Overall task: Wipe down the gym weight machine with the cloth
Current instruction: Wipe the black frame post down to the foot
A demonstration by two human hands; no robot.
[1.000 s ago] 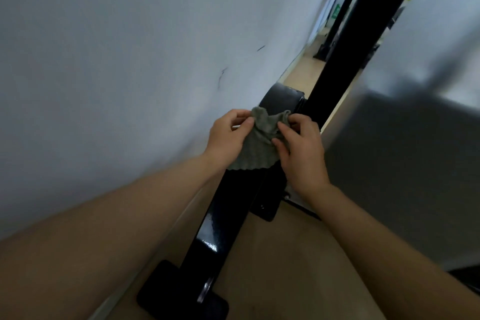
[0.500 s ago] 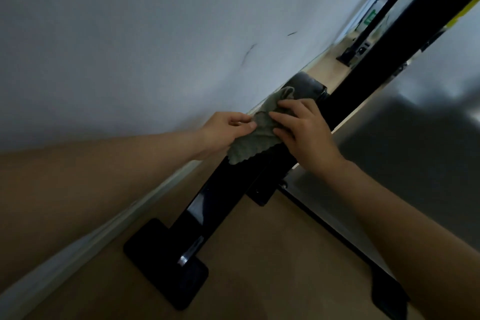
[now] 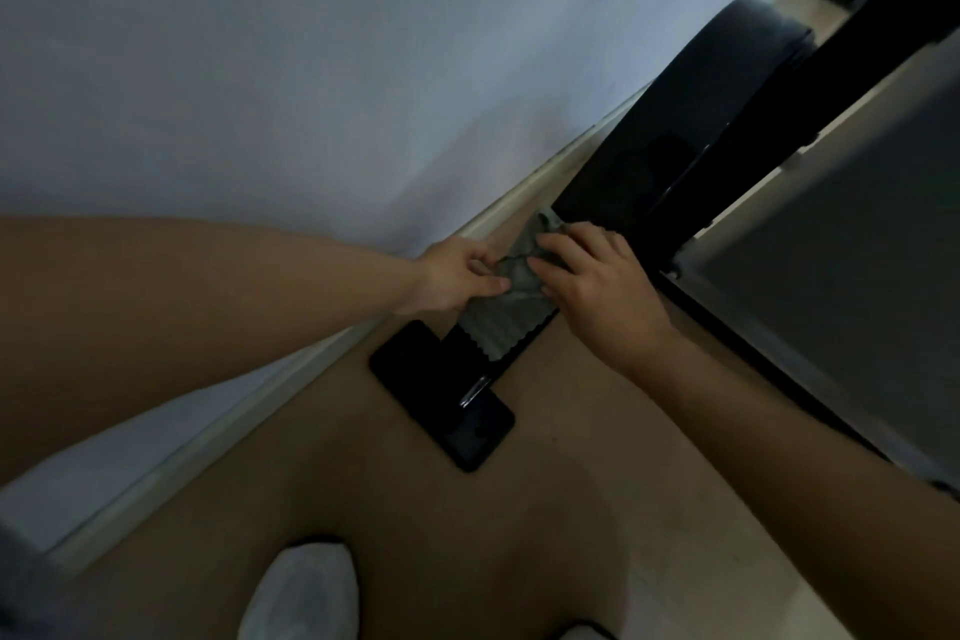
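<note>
Hands sit lower on the machine than half a second ago: both now work near the base of the black frame bar (image 3: 613, 203), just above its flat black foot plate (image 3: 441, 395), where before they were higher up by the rounded black pad (image 3: 727, 68). The left hand (image 3: 457, 281) pinches the left edge of the grey-green cloth (image 3: 506, 317) with thumb and curled fingers, and the right hand (image 3: 597, 286) grips its upper right part, fingers bent over the fabric. The cloth is draped across the bar at mid-frame, its scalloped lower edge hanging toward the foot plate. The view has tipped further down, so the tan floor (image 3: 467, 509) fills the lower frame and a white shoe (image 3: 306, 592) shows at the bottom edge. The pale wall (image 3: 311, 68) covers the upper left.
</note>
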